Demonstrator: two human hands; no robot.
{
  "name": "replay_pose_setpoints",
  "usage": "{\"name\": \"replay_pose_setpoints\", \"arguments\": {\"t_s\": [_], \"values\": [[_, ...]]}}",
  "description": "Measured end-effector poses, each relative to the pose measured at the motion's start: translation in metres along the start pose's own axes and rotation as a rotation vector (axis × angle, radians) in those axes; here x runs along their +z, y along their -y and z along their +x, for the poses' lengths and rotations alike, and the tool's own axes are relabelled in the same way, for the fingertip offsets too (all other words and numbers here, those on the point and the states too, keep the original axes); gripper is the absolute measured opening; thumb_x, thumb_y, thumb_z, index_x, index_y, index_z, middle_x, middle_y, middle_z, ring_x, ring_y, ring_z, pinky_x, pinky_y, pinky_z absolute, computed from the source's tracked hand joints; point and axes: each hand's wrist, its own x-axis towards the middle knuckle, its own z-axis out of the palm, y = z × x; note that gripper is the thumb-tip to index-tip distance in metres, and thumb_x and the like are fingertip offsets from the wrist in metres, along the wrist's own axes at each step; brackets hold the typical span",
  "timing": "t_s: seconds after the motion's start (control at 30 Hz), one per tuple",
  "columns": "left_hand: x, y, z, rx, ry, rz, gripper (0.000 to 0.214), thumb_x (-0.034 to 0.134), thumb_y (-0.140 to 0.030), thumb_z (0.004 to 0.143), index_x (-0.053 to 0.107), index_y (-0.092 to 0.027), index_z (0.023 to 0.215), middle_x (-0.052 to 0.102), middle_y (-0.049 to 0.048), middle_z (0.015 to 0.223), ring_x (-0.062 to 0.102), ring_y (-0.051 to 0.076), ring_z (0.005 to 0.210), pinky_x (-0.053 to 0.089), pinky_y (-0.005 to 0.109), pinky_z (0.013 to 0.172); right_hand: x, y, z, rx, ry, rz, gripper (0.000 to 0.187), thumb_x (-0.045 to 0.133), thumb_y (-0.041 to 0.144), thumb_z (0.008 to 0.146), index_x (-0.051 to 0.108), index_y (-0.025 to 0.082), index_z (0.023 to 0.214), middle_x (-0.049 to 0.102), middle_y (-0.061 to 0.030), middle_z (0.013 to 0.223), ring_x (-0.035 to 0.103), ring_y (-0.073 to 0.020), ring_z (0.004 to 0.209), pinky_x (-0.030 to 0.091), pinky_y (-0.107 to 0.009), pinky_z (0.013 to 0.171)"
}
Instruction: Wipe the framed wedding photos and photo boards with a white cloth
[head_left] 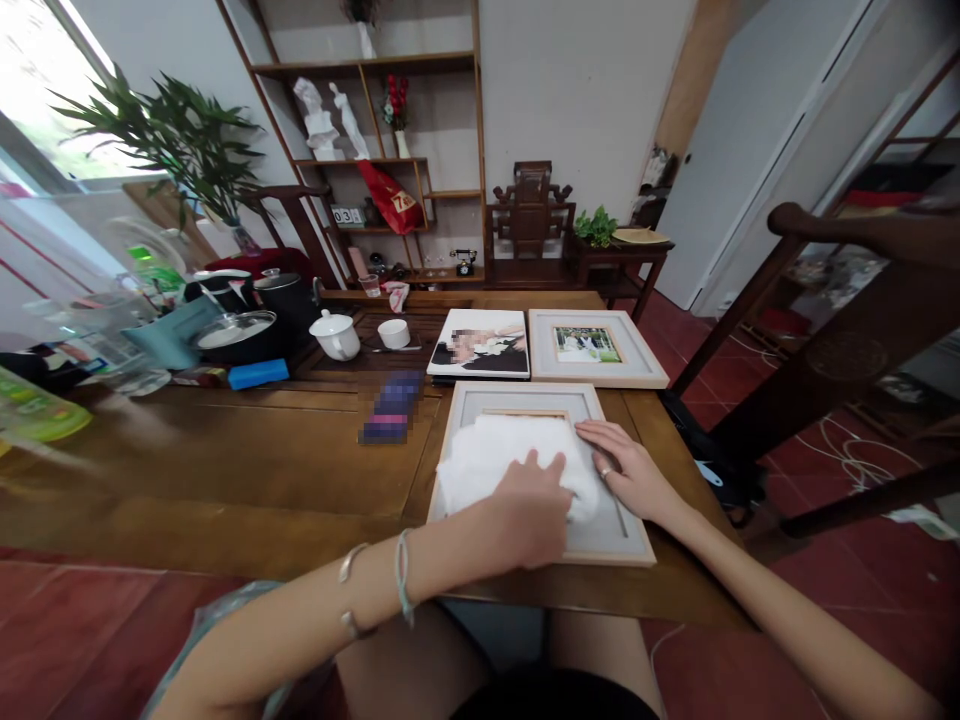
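Note:
A pale wooden picture frame (pixel 637 553) with a grey-white mat lies flat on the table before me. Spread over its middle is a white cloth (pixel 480 460), which hides most of the picture opening. My left hand (pixel 532 508) presses down on this cloth with bent fingers, slightly blurred and partly covering it. On the frame's right side rests my right hand (pixel 634 472), its fingers stretched out and lying flat, a ring on one finger. It touches the frame near the cloth's right edge.
Behind the frame lie a second framed photo (pixel 589 344) and a photo panel (pixel 480 345). A pixelated dark-blue object (pixel 391 406) is to the left. Farther left stand a white lidded cup (pixel 335 335), a small white cup (pixel 394 333), a blue block (pixel 259 374) and a pan (pixel 236 335).

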Motion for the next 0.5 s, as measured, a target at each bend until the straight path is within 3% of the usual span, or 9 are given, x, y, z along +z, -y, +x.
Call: {"name": "replay_pose_setpoints", "arguments": {"t_s": [0.13, 0.23, 0.3, 0.37, 0.43, 0.5], "values": [[-0.011, -0.012, -0.040, 0.074, 0.081, 0.061, 0.028, 0.057, -0.023, 0.080, 0.071, -0.009, 0.100, 0.052, 0.0233, 0.132, 0.061, 0.032, 0.105, 0.049, 0.040, 0.080, 0.000, 0.001, 0.000, 0.003, -0.005, 0.002, 0.043, 0.047, 0.012, 0.083, 0.062, 0.024, 0.122, 0.063, -0.0084, 0.125, 0.053, -0.0256, 0.121, 0.040, -0.055, 0.105], [-0.019, -0.012, -0.058, 0.104, 0.143, 0.044, 0.025, 0.053, -0.021, 0.083, 0.071, -0.011, 0.098, 0.057, 0.0204, 0.128, 0.065, 0.030, 0.095, 0.051, 0.038, 0.071, 0.001, -0.001, 0.000, 0.000, -0.014, 0.010, 0.043, 0.047, 0.013, 0.083, 0.062, 0.024, 0.122, 0.063, -0.0084, 0.124, 0.054, -0.0255, 0.120, 0.041, -0.055, 0.105], [-0.019, -0.013, -0.061, 0.116, 0.116, 0.008, 0.028, 0.048, -0.021, 0.086, 0.070, -0.013, 0.101, 0.052, 0.0177, 0.135, 0.062, 0.032, 0.104, 0.051, 0.039, 0.074, 0.001, -0.001, 0.000, -0.002, -0.017, 0.013, 0.043, 0.048, 0.013, 0.082, 0.062, 0.025, 0.121, 0.063, -0.0082, 0.124, 0.055, -0.0258, 0.119, 0.041, -0.055, 0.105], [-0.013, -0.018, -0.059, 0.137, 0.057, -0.019, 0.030, 0.047, -0.023, 0.087, 0.069, -0.013, 0.105, 0.041, 0.0153, 0.145, 0.049, 0.037, 0.123, 0.048, 0.043, 0.087, 0.001, -0.002, 0.000, -0.003, -0.017, 0.012, 0.043, 0.048, 0.013, 0.082, 0.062, 0.025, 0.121, 0.063, -0.0080, 0.124, 0.055, -0.0260, 0.119, 0.041, -0.056, 0.105], [-0.001, -0.024, -0.052, 0.149, -0.016, -0.030, 0.032, 0.048, -0.025, 0.086, 0.069, -0.013, 0.107, 0.030, 0.0136, 0.151, 0.034, 0.041, 0.134, 0.041, 0.049, 0.099, 0.001, -0.001, 0.000, 0.002, -0.016, 0.010, 0.044, 0.047, 0.012, 0.082, 0.062, 0.025, 0.121, 0.063, -0.0077, 0.124, 0.054, -0.0258, 0.120, 0.040, -0.055, 0.105], [0.011, -0.024, -0.039, 0.116, -0.077, -0.034, 0.034, 0.047, -0.027, 0.086, 0.068, -0.013, 0.109, 0.027, 0.0142, 0.152, 0.029, 0.042, 0.136, 0.035, 0.054, 0.103, 0.001, -0.001, 0.000, 0.006, -0.011, 0.008, 0.044, 0.047, 0.011, 0.082, 0.062, 0.024, 0.121, 0.063, -0.0078, 0.124, 0.054, -0.0256, 0.121, 0.041, -0.055, 0.105]]}}
